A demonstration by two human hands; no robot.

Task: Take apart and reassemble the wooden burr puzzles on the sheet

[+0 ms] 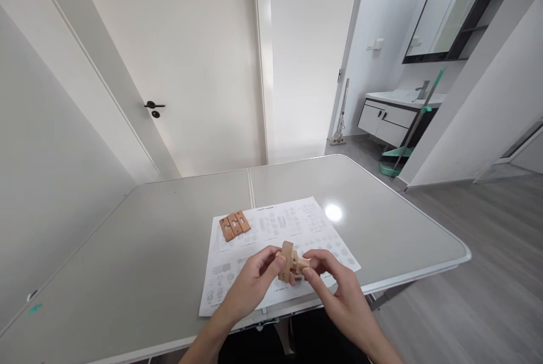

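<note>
Between my two hands, above the near part of a printed sheet, is a small wooden puzzle [287, 262] of interlocking pieces. My left hand [259, 273] pinches an upright flat piece on its left side. With thumb and fingertips, my right hand [333, 282] grips a lighter piece [300, 265] that sticks out to the right and touches the rest. Fingers partly cover the puzzle's underside. Farther back on the left, several flat brown wooden pieces [235, 225] with cut-out slots lie side by side on the paper.
The white instruction sheet [271, 234] with small printed diagrams lies on a grey folding table [169, 262]. A seam runs across the tabletop. Behind stands a white door [190, 58]; at the right are a washbasin cabinet [388, 118], a mop [341, 120] and a green dustpan [390, 169].
</note>
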